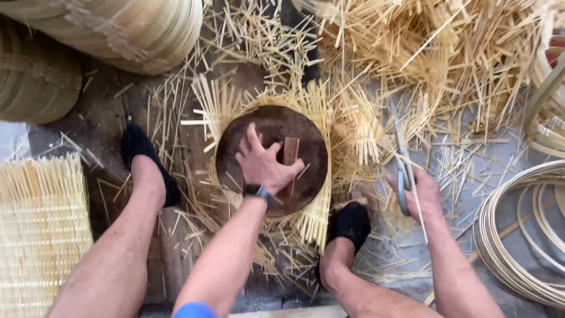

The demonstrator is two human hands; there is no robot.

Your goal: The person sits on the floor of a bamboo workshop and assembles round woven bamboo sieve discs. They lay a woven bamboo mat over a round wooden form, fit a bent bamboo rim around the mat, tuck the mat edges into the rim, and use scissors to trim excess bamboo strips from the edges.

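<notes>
At the centre of the frame we see the left hand [263, 163] pressed flat, fingers spread, on a dark round wooden disc [272, 159], beside a small wooden block [290, 154] lying on the disc. Under the disc lies a mat of bamboo strips [318, 200] whose ends fan out around its edge. The right hand [419, 194], at lower right, is closed around a long knife [402, 171]. We judge the trimming partly done: cut strip ends [447, 65] litter the floor [500, 153], while uneven ends remain along the left rim. Bamboo hoops [518, 235] lie at right, a woven panel [41, 229] at left.
</notes>
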